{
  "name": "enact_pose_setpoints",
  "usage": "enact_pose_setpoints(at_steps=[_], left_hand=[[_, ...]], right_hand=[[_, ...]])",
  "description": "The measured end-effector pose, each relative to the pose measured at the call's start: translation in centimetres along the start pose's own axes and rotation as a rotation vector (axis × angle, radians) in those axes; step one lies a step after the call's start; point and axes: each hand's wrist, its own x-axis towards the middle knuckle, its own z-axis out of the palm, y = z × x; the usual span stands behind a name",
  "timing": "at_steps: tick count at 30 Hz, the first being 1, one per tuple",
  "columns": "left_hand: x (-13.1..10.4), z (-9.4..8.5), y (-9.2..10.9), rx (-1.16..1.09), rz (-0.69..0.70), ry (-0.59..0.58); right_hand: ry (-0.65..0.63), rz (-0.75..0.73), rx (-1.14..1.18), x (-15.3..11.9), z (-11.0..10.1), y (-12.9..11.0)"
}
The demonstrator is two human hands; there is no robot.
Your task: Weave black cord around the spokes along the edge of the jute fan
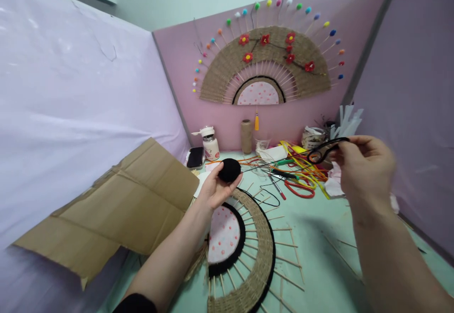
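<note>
One head-worn camera looks out from above the near side of the desk, facing forward and angled down. The left hand and right hand are close to it, in front and below. Its wide view reaches past both to the pink panel on the far side, taking in the left panel and right panel too.

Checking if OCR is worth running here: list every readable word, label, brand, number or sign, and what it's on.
No text is readable.
White bottle, back left: pinkish marks on its side, too small and blurred to read.
Jar, back right: dark marks on its side, too blurred to tell whether they are text.
</note>
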Motion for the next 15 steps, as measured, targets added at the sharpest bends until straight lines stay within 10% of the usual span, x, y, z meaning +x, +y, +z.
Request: enact_pose_setpoints(at_steps=[5,9,15], left_hand=[[0.3,-0.3,0.2,-0.067,-0.006,0.044],[-0.1,-0.2,-0.4,-0.048,-0.025,-0.004],[-1.4,0.7,-1.4,0.004,-0.017,-0.101]], right_hand=[[-0.04,-0.164,-0.433,0.8,-1.0,0.9],[-0.582,-0.365,-1.047,0.0,-0.7,2.4],[-0.968,-0.466,-0.652,-5.0,1.9,1.8]])
